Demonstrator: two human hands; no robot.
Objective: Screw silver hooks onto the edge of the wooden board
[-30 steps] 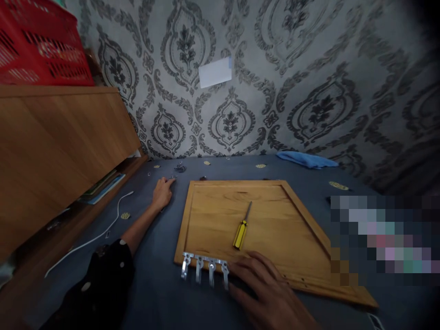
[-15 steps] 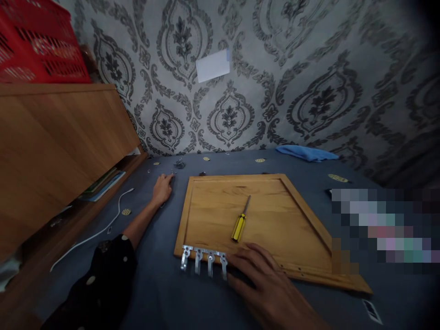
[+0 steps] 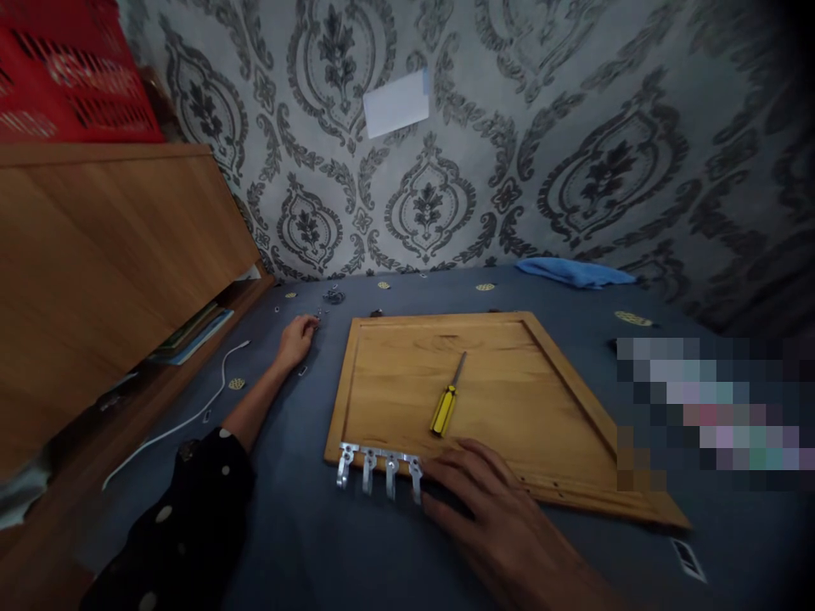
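Note:
My left hand (image 3: 296, 341) reaches forward onto the dark blue cloth, left of a framed wooden panel (image 3: 395, 373). Its fingertips are pinched together beside tiny metal bits (image 3: 320, 312); whatever is between them is too small to make out. At the panel's front edge, my right hand (image 3: 493, 501) holds a silver metal hook rail (image 3: 382, 454) against the wood. The rail's right end goes under the fingers, and several hooks hang over the edge. A yellow-handled screwdriver (image 3: 446, 406) lies on the panel, just beyond my right fingers.
A wooden cabinet (image 3: 120, 246) with a red plastic basket (image 3: 76, 93) on top stands at left. A white cable (image 3: 184, 423) trails along the cloth. Near the patterned wall, a blue cloth (image 3: 573, 272) lies at the back right. A blurred-out patch covers the right side.
My left hand has drawn back slightly and its fingers have curled in from a pointing reach. The view has tilted a little; my right hand stays on the rail.

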